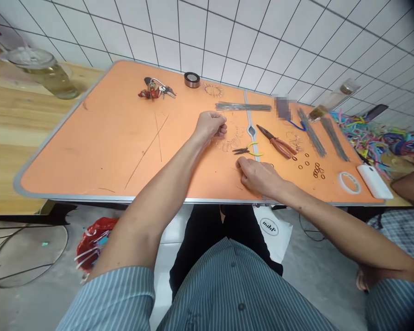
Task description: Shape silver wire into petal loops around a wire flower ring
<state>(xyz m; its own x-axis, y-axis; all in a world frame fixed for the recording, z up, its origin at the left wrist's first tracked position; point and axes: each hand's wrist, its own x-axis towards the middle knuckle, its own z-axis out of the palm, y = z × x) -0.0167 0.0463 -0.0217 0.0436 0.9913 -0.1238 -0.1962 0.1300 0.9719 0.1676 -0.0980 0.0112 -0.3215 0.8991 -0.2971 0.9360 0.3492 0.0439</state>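
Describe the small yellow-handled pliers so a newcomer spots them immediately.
On the orange table, find the grey metal strip across its middle. The small pliers lie over it, between the left hand and right hand. Thin yellow handles set them apart from the larger red-handled pliers beside them.

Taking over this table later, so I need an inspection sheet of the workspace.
Surface: orange folding table with a metal rim.
Job's things: bundled straight wires, red-handled pliers, yellow-handled pliers, small dark rings, wire loops.
Clutter: keys with a red tag, tape roll, white box.
Hands: left hand at the wire loops; right hand on the table near the yellow-handled pliers.
Cables: thin dark cable below the table.
Surroundings: white tiled wall, glass jar, coloured plastic strips.
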